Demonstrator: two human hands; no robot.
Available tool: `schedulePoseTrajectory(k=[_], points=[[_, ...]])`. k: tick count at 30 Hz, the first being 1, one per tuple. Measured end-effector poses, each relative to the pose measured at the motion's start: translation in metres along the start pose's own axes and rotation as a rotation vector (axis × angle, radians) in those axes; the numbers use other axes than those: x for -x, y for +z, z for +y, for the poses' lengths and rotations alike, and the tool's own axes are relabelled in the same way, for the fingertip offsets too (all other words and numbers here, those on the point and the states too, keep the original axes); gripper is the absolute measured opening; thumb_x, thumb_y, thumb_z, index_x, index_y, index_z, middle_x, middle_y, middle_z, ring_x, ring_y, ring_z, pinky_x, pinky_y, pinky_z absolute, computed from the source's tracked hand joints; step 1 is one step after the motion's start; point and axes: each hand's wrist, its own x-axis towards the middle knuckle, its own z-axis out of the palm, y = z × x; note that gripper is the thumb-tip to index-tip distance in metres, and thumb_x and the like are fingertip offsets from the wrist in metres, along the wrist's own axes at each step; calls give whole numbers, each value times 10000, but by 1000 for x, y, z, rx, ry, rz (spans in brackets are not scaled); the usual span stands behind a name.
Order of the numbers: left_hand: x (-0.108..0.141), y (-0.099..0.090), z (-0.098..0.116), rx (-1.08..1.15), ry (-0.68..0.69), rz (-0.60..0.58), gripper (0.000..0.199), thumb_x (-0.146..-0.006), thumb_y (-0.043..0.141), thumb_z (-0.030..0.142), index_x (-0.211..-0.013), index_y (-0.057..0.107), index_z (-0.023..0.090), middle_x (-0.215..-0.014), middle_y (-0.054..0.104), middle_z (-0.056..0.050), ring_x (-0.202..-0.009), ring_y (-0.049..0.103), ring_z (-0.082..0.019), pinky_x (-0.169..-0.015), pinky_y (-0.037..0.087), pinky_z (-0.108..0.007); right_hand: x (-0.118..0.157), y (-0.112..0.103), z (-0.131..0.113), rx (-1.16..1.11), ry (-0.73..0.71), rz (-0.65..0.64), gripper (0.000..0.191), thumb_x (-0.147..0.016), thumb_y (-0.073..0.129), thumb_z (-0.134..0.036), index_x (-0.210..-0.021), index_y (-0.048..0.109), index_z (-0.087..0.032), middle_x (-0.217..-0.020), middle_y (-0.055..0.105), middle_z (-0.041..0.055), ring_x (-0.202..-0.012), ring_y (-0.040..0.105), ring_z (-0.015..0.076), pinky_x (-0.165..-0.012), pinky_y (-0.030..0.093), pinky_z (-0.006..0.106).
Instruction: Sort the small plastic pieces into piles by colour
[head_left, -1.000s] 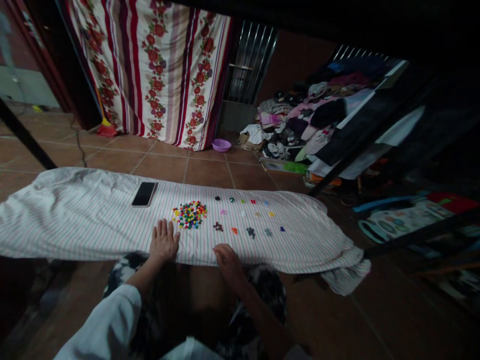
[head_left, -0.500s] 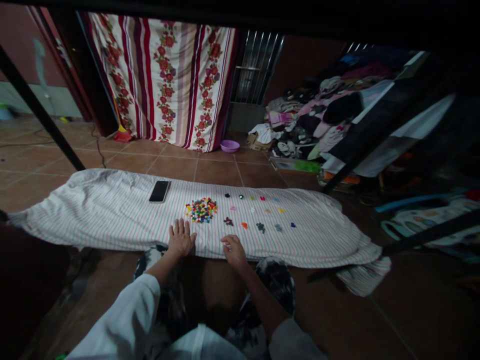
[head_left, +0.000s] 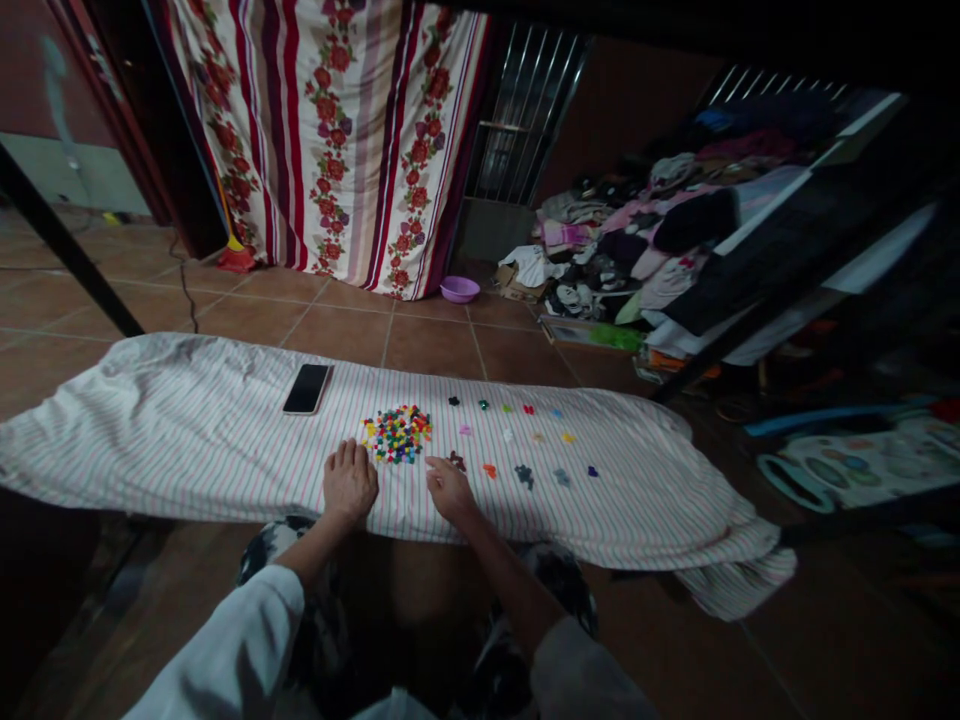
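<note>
Colored pieces (head_left: 397,436) on striped cloth (head_left: 217,430); tiled floor (head_left: 431,346), floral curtain (head_left: 367,150) beyond.

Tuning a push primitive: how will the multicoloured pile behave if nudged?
The multicoloured pile would likely scatter: it looks loose at its edges. Its pieces look small, so probably light. The striped cloth beneath shows wrinkles, so it may bunch.

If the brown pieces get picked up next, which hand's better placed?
Right, probably: the right hand is just beside the brown pieces; the left hand is palm-down farther off, by the multicolored pile.
</note>
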Motion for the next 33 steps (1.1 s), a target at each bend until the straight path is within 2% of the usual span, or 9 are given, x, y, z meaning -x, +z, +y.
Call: schedulePoseTrajectory(k=[4, 10, 15, 20, 25, 30, 33], points=[[-11, -5, -6, 16, 29, 14, 240, -851, 445, 193, -1023, 603, 138, -1176, 621, -150, -1098, 553, -274, -900, 420, -415, -32, -6, 3, 12, -3, -11, 400, -827, 449, -90, -1150, 674, -162, -1169, 679, 98, -1110, 603, 185, -1006, 435, 305], [-14, -8, -3, 4, 36, 14, 201, -848, 453, 191, -1006, 573, 162, -1088, 601, -125, -1039, 523, -268, -858, 396, -406, -86, -17, 1, 94, 74, -41, 373, -862, 433, -96, -1092, 707, -200, -1109, 680, 74, -1036, 608, 162, -937, 432, 255], [-16, -7, 0, -33, 49, -14, 174, -866, 442, 210, -968, 576, 166, -982, 593, -114, -955, 518, -273, -783, 390, -406, -116, -15, -4, 176, 72, -117, 338, -900, 440, -139, -1063, 726, -215, -1077, 677, 75, -1006, 598, 158, -898, 406, 231], [-17, -7, 0, -22, 34, 2, 200, -851, 455, 201, -1008, 572, 162, -1032, 591, -120, -992, 512, -270, -803, 394, -403, -125, -8, -4, 241, 124, -170, 318, -897, 458, -129, -1060, 720, -202, -1088, 665, 91, -983, 594, 160, -878, 399, 231], [-17, -9, 0, -15, 25, -16, 215, -851, 449, 208, -1023, 571, 168, -1067, 590, -125, -1034, 512, -274, -815, 396, -402, -123, 0, -2, 134, 36, -209, 341, -877, 462, -101, -1073, 714, -222, -1100, 666, 62, -989, 602, 147, -893, 414, 220], [-17, -10, 0, 2, 13, -22, 224, -844, 452, 209, -1025, 579, 171, -1073, 589, -129, -1034, 511, -276, -819, 397, -410, -123, -3, -2, 16, -71, -173, 346, -873, 452, -93, -1049, 718, -228, -1090, 684, 36, -992, 607, 140, -906, 432, 230], [-16, -9, 0, -3, 11, -25, 219, -846, 451, 210, -1019, 580, 168, -1067, 590, -128, -1028, 510, -276, -819, 394, -408, -119, -10, -1, 112, -1, -131, 313, -876, 480, -125, -1054, 718, -224, -1082, 677, 60, -977, 610, 152, -891, 436, 243]])
